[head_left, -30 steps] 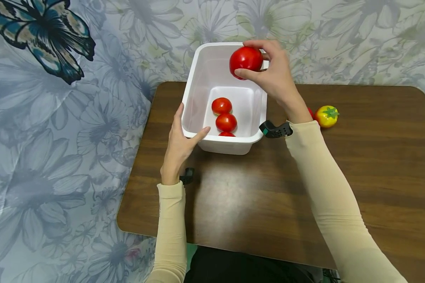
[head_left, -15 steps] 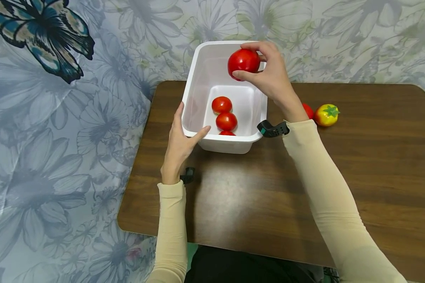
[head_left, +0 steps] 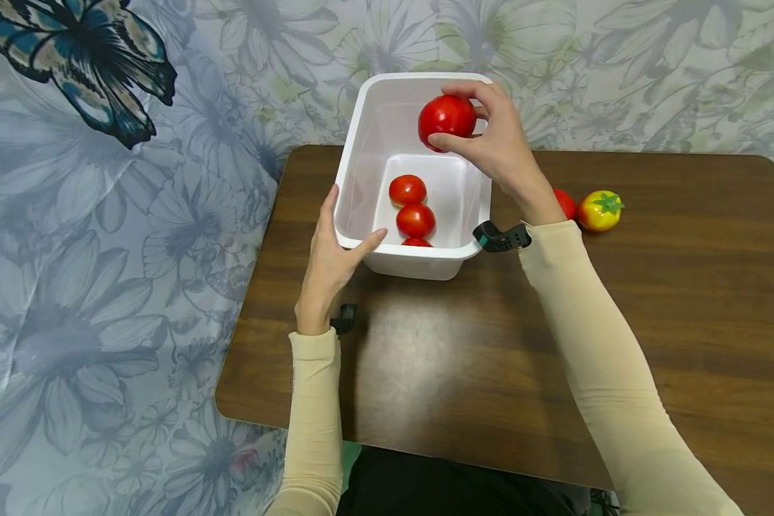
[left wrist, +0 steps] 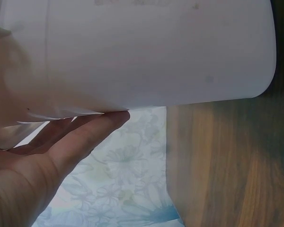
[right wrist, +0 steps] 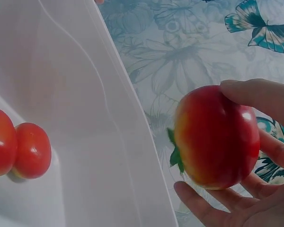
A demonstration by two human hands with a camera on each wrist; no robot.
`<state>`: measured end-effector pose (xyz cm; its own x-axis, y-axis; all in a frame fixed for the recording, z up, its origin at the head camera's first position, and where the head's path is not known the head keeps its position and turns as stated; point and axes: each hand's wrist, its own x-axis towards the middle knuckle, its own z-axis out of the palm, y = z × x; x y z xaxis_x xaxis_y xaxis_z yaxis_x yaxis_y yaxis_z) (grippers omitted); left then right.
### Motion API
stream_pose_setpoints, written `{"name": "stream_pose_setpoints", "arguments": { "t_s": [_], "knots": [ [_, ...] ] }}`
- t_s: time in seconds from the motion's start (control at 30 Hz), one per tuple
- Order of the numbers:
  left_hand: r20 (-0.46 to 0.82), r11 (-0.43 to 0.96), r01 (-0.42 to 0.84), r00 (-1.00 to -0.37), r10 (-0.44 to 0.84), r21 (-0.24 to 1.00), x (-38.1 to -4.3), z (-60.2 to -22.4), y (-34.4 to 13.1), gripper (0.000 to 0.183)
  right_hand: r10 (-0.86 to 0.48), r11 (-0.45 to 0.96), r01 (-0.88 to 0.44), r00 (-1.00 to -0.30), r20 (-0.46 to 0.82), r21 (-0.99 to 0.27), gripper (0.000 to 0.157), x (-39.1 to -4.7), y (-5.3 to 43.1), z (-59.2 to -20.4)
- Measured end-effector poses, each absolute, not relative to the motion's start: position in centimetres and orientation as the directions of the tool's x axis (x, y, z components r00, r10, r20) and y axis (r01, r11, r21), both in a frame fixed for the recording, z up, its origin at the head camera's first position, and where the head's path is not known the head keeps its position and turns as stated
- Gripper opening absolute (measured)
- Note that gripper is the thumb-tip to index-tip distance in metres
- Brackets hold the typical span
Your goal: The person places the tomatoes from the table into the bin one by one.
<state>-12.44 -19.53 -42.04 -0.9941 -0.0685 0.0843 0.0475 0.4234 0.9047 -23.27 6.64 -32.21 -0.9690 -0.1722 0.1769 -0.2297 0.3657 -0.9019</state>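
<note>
In the head view a white plastic tub [head_left: 369, 136] stands at the back left of the table. My left hand [head_left: 327, 261] rests at its near left corner, thumb over the front rim and straight fingers against the outer side wall [left wrist: 156, 56]. My right hand [head_left: 493, 136] holds a large red tomato [head_left: 446, 118] above the far right part of the tub, thumb on one side and fingers round the other. The right wrist view shows this tomato [right wrist: 215, 137] with a yellowish end and green leaves. Red tomatoes [head_left: 408, 190] lie on the tub's floor, the nearest partly hidden by the rim.
On the brown wooden table [head_left: 684, 301], right of the tub, lie a yellow-and-red fruit with a green calyx [head_left: 600, 211] and a red one [head_left: 564, 204], partly covered by the right forearm. Floral cloth with a butterfly [head_left: 97, 61] surrounds the table's back and left.
The right hand and its tomato dip very slightly over the tub. The view shifts a little; the left hand stays at the tub's corner.
</note>
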Motion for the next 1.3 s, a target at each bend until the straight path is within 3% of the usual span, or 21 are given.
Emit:
{"name": "stream_pose_setpoints", "arguments": {
  "t_s": [0.73, 1.07, 1.3],
  "knots": [
    [0.07, 0.41, 0.036, -0.995, -0.067, 0.911, -12.4, -41.9, -19.4, 0.105, -0.16, 0.348, -0.212, -0.973, 0.165, -0.913, 0.062, -22.8, 10.2, -32.3],
    [0.071, 0.433, 0.029, -0.994, -0.082, 0.901, -12.5, -41.9, -19.4, 0.105, 0.012, 0.35, -0.103, -0.993, 0.114, -0.931, 0.057, -22.3, 18.3, -33.9],
    [0.071, 0.416, 0.033, -0.995, -0.075, 0.909, -12.5, -42.1, -19.2, 0.104, 0.133, 0.462, 0.044, -0.991, 0.02, -0.886, 0.058, -20.9, 25.1, -37.2]
  ]
}}
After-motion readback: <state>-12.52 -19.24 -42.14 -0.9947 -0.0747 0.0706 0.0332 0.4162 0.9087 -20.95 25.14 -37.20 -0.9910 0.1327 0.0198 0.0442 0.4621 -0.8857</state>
